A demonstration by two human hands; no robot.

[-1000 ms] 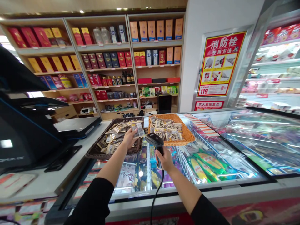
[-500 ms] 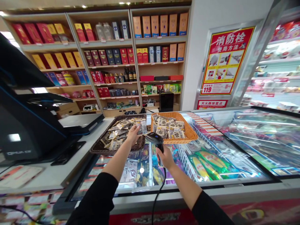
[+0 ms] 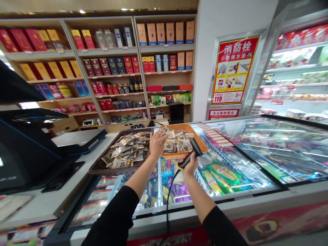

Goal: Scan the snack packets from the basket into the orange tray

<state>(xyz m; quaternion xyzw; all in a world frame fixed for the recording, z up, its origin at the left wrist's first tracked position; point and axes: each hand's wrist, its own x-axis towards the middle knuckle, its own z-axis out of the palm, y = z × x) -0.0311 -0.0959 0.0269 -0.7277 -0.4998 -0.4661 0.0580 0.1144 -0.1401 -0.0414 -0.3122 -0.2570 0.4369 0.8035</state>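
My left hand (image 3: 156,142) reaches over the near left rim of the orange wicker basket (image 3: 202,142), its fingers spread above the small snack packets (image 3: 169,146) inside. Whether a packet still touches the fingertips is hard to make out. My right hand (image 3: 190,167) is wrapped round the handle of a black barcode scanner (image 3: 196,147), which is tilted, its head up by the basket's right side. A dark cord runs down from the handle. Left of my left hand stands a dark brown wicker basket (image 3: 95,167), heaped with similar packets (image 3: 128,147).
Both baskets rest on a glass-topped chest freezer (image 3: 238,191) holding bagged goods. A counter (image 3: 48,194) at the left bears a weighing scale (image 3: 79,138) and a dark checkout machine (image 3: 28,143). Shelves of boxes (image 3: 176,33) line the back wall.
My left hand has moved right, from the brown basket to the orange one, and its fingers have spread from the packet. The scanner has swung round to point up and right. The view has shifted.
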